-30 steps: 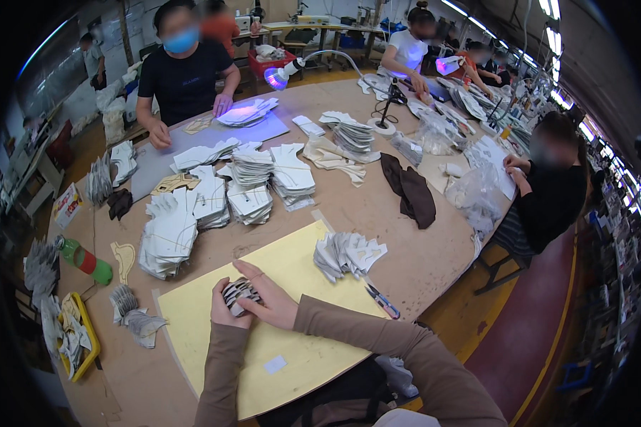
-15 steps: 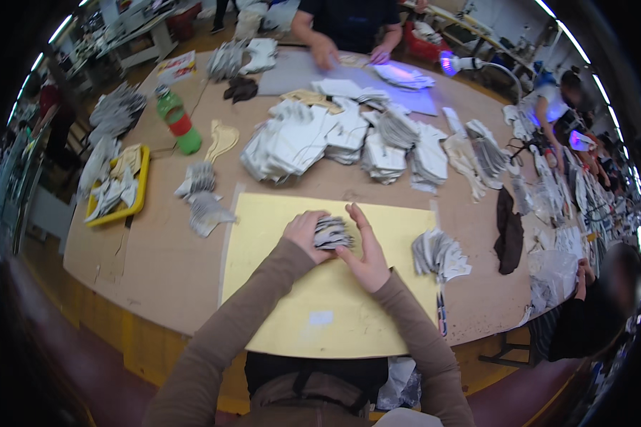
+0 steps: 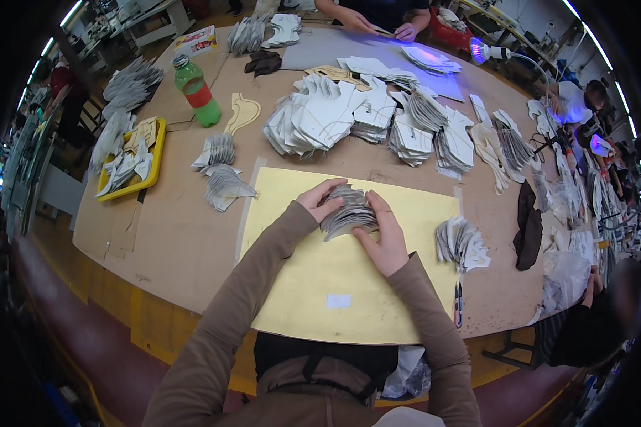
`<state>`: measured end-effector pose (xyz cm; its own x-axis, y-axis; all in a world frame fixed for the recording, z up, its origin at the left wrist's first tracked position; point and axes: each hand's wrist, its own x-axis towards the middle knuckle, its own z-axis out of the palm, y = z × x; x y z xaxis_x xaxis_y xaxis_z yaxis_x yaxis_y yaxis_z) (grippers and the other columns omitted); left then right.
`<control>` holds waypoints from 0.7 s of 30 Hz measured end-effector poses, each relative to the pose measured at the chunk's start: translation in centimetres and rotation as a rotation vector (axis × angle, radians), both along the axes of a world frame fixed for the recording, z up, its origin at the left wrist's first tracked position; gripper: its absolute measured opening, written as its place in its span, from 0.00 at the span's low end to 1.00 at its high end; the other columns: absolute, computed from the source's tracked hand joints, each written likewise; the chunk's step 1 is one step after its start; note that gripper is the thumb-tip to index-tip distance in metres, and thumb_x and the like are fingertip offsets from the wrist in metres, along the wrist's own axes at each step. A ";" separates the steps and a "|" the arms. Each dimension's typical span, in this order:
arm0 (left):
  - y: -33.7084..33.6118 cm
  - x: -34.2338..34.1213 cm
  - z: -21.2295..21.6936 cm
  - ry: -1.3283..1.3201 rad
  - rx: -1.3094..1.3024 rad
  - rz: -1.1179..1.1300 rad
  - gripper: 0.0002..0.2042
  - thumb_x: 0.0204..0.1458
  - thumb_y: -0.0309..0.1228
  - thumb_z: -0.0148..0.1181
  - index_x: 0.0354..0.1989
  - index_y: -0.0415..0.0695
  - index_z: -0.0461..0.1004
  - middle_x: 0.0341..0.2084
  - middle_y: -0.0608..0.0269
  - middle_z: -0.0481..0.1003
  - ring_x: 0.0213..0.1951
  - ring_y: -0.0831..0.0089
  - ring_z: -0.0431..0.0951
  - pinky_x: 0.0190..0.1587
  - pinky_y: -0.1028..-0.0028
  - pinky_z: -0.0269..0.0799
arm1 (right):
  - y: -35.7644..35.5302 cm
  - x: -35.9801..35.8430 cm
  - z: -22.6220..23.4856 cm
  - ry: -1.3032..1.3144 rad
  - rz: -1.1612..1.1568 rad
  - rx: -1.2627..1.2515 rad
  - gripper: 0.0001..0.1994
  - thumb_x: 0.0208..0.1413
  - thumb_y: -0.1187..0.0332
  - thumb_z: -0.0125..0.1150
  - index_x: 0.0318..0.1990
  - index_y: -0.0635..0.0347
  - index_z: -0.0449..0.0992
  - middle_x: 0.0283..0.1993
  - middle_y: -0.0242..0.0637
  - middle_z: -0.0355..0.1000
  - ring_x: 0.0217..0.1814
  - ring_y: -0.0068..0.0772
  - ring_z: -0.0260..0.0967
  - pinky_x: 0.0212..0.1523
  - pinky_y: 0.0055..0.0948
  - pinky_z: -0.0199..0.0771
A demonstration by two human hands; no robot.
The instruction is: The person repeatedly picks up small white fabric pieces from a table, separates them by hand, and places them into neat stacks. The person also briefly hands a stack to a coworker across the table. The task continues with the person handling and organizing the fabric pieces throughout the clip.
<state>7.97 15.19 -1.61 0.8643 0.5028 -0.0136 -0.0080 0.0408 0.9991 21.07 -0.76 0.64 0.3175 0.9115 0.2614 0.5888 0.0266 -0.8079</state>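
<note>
A small stack of grey-and-white cut fabric pieces [image 3: 349, 212] is between my two hands, over the upper part of a yellow sheet [image 3: 313, 285]. My left hand [image 3: 322, 198] grips its left side, thumb across the top. On the other side, my right hand [image 3: 387, 240] presses with its thumb low and fingers along the far right edge. The pieces are fanned, their edges showing in layers. A similar fanned pile [image 3: 461, 242] sits at the sheet's right edge, and another grey pile [image 3: 228, 186] lies off its left edge.
Large stacks of white pieces [image 3: 313, 117] stand beyond the sheet. A green bottle [image 3: 197, 92], a yellow tray [image 3: 160, 153] and a tan template [image 3: 243, 114] are at left. Scissors [image 3: 458, 306] and dark cloth [image 3: 527, 228] lie right. Across the table, another person's hands [image 3: 404, 31] work near a lamp [image 3: 481, 51].
The stack has turned in my hands and shows more of its layered edges. My right hand's fingers, raised before, now rest against it. The whole view has shifted slightly.
</note>
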 end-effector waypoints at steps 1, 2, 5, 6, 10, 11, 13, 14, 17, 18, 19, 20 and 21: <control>-0.1 0.0 0.1 0.009 0.009 0.011 0.19 0.60 0.29 0.51 0.60 0.41 0.62 0.47 0.59 0.72 0.47 0.77 0.71 0.50 0.79 0.68 | 0.1 -0.1 0.2 0.025 -0.012 -0.002 0.33 0.48 0.76 0.63 0.62 0.66 0.57 0.65 0.50 0.56 0.65 0.42 0.58 0.62 0.32 0.61; -0.2 0.1 0.2 0.017 0.017 0.022 0.19 0.60 0.29 0.50 0.60 0.41 0.63 0.47 0.59 0.72 0.46 0.77 0.71 0.50 0.79 0.68 | 0.1 -0.2 0.6 0.050 -0.023 -0.005 0.31 0.47 0.76 0.63 0.61 0.65 0.60 0.64 0.50 0.56 0.64 0.42 0.59 0.60 0.32 0.63; -0.3 -0.1 0.6 0.040 -0.027 0.017 0.19 0.62 0.31 0.47 0.60 0.41 0.62 0.49 0.60 0.71 0.49 0.77 0.70 0.53 0.78 0.66 | -0.1 -0.1 0.4 0.042 -0.030 0.000 0.26 0.47 0.76 0.63 0.56 0.63 0.65 0.63 0.50 0.58 0.62 0.46 0.61 0.58 0.33 0.66; -0.3 -0.1 0.8 0.047 -0.054 0.009 0.19 0.62 0.31 0.46 0.61 0.41 0.62 0.50 0.61 0.70 0.51 0.77 0.69 0.54 0.78 0.64 | -0.1 0.0 0.2 0.025 -0.028 0.004 0.24 0.47 0.77 0.63 0.55 0.62 0.66 0.62 0.51 0.58 0.62 0.48 0.61 0.57 0.33 0.67; -0.3 -0.2 1.1 0.099 -0.046 0.005 0.18 0.63 0.32 0.44 0.60 0.40 0.62 0.50 0.59 0.70 0.51 0.76 0.69 0.54 0.77 0.64 | -0.1 0.1 0.6 -0.031 0.006 0.047 0.22 0.45 0.77 0.63 0.51 0.61 0.67 0.58 0.48 0.60 0.57 0.47 0.63 0.55 0.33 0.68; -0.4 -0.2 0.9 0.114 -0.033 -0.005 0.19 0.63 0.32 0.44 0.60 0.39 0.62 0.51 0.58 0.70 0.51 0.74 0.69 0.55 0.76 0.64 | -0.1 0.2 0.8 -0.024 0.023 0.026 0.23 0.44 0.77 0.64 0.50 0.61 0.67 0.57 0.48 0.60 0.56 0.47 0.63 0.55 0.34 0.67; -0.7 0.2 0.4 0.107 0.151 -0.006 0.19 0.63 0.33 0.44 0.60 0.39 0.60 0.51 0.55 0.69 0.53 0.70 0.68 0.56 0.73 0.63 | -0.2 0.0 0.8 -0.072 0.037 0.014 0.23 0.42 0.78 0.64 0.49 0.61 0.68 0.56 0.47 0.60 0.56 0.48 0.61 0.56 0.36 0.65; -1.3 0.5 0.1 0.085 0.323 0.004 0.20 0.62 0.34 0.44 0.60 0.39 0.60 0.51 0.53 0.68 0.53 0.67 0.68 0.56 0.72 0.63 | -0.2 -0.2 0.7 -0.125 0.034 0.023 0.23 0.41 0.78 0.65 0.49 0.60 0.68 0.56 0.47 0.60 0.57 0.49 0.60 0.57 0.37 0.64; -2.0 0.7 -0.6 0.051 0.675 0.081 0.23 0.60 0.38 0.48 0.61 0.40 0.58 0.51 0.48 0.65 0.53 0.55 0.66 0.57 0.66 0.60 | -0.1 -0.2 0.4 -0.201 0.028 0.028 0.23 0.40 0.77 0.66 0.48 0.60 0.69 0.56 0.46 0.60 0.58 0.51 0.57 0.58 0.40 0.60; -2.0 0.7 -0.8 0.036 0.693 0.122 0.24 0.59 0.38 0.48 0.61 0.40 0.58 0.51 0.48 0.65 0.52 0.54 0.66 0.57 0.65 0.61 | 0.0 -0.1 0.3 -0.212 0.026 0.026 0.23 0.39 0.77 0.66 0.48 0.60 0.69 0.56 0.47 0.60 0.59 0.52 0.56 0.59 0.42 0.59; -2.0 0.8 -0.8 0.019 0.711 0.162 0.24 0.58 0.39 0.49 0.60 0.40 0.59 0.51 0.48 0.65 0.52 0.54 0.67 0.56 0.65 0.61 | 0.0 0.0 0.4 -0.234 0.017 0.042 0.23 0.39 0.77 0.67 0.47 0.60 0.69 0.55 0.46 0.60 0.57 0.50 0.57 0.57 0.40 0.61; -1.9 0.8 -0.6 -0.001 0.795 0.235 0.24 0.58 0.39 0.50 0.59 0.40 0.59 0.50 0.48 0.65 0.51 0.54 0.67 0.55 0.64 0.62 | -0.1 0.2 0.5 -0.256 0.008 0.058 0.23 0.39 0.76 0.68 0.46 0.61 0.70 0.55 0.46 0.59 0.56 0.48 0.58 0.56 0.38 0.62; -1.6 0.9 -0.5 -0.022 0.877 0.309 0.24 0.57 0.39 0.51 0.58 0.40 0.60 0.50 0.48 0.66 0.50 0.54 0.67 0.54 0.64 0.62 | -0.3 0.4 0.7 -0.278 -0.002 0.075 0.22 0.39 0.76 0.68 0.46 0.61 0.70 0.54 0.46 0.59 0.55 0.46 0.59 0.54 0.36 0.64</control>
